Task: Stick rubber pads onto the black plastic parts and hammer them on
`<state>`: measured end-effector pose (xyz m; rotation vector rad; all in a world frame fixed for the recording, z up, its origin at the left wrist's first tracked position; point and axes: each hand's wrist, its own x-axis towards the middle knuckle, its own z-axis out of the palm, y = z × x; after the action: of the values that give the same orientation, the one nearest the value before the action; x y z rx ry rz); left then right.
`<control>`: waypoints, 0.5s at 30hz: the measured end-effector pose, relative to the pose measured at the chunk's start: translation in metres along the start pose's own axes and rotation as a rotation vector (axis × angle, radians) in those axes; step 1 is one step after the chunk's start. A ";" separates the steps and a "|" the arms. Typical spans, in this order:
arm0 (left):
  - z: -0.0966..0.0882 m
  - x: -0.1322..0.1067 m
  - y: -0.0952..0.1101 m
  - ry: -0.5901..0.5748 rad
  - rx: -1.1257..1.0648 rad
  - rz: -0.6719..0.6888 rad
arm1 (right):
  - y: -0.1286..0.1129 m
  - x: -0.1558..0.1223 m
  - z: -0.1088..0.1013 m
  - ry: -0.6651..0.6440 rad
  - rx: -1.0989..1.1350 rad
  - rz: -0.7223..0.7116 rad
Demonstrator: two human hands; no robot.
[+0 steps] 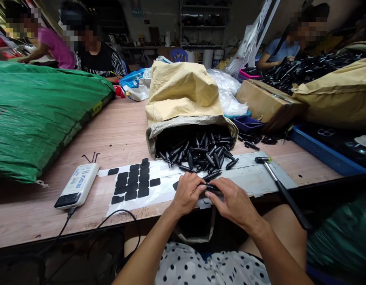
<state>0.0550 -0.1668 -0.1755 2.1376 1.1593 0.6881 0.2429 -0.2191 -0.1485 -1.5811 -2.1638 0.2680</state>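
Note:
My left hand (pixel 187 192) and my right hand (pixel 232 200) meet at the near table edge, both with fingers pinched on one small black plastic part (pixel 210 186) held between them. Just beyond lies a pile of similar black parts (pixel 200 152) spilling from the mouth of a tan woven sack (pixel 179 95). To the left of my hands a white sheet (pixel 162 186) carries several black square pads (pixel 134 182).
A white power bank (pixel 77 185) with a cable lies at the left, a big green sack (pixel 37 107) behind it. A hammer (pixel 282 188) rests at the right by a blue tray (pixel 316 148). A cardboard box (pixel 264 101) and other people sit further back.

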 end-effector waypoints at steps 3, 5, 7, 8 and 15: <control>0.000 0.000 -0.001 -0.012 0.001 0.014 | -0.001 0.004 0.004 -0.018 -0.051 -0.021; 0.001 0.000 -0.002 -0.009 -0.002 0.012 | -0.001 0.006 0.008 -0.029 -0.067 -0.045; 0.002 0.000 -0.002 0.003 -0.010 0.014 | -0.001 0.007 0.013 -0.007 -0.058 -0.067; 0.002 0.000 -0.002 0.010 -0.012 0.017 | -0.001 0.008 0.016 0.013 -0.045 -0.077; 0.001 0.000 -0.002 0.004 -0.037 -0.005 | 0.002 0.006 0.025 0.074 0.086 -0.034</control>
<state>0.0546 -0.1665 -0.1773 2.1030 1.1444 0.7067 0.2315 -0.2103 -0.1692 -1.4828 -2.0921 0.2835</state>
